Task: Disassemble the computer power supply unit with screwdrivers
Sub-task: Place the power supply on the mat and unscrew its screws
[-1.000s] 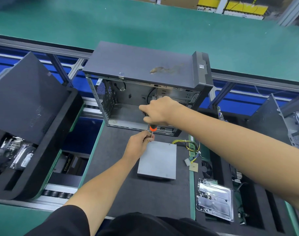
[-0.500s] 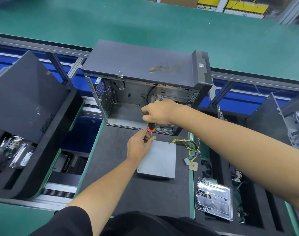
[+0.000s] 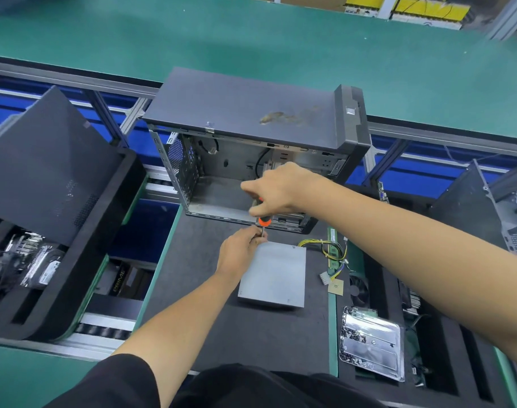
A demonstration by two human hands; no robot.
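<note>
A grey metal power supply unit (image 3: 276, 275) lies flat on the dark mat, its yellow and black cable bundle (image 3: 325, 248) trailing off to the right. My right hand (image 3: 276, 188) grips an orange-handled screwdriver (image 3: 264, 221) upright, its shaft pointing down at the unit's far left corner. My left hand (image 3: 241, 250) rests on that corner, fingers pinching the screwdriver's shaft near the tip. The tip itself is hidden behind those fingers.
An open, emptied computer case (image 3: 251, 142) stands just behind the unit. A black foam tray (image 3: 74, 260) with a dark side panel and parts sits at the left. A shiny metal plate (image 3: 372, 346), a fan and another case (image 3: 487, 216) lie at the right.
Both hands stayed at the unit's far left corner. My right hand has shifted slightly on the screwdriver handle; the unit has not moved.
</note>
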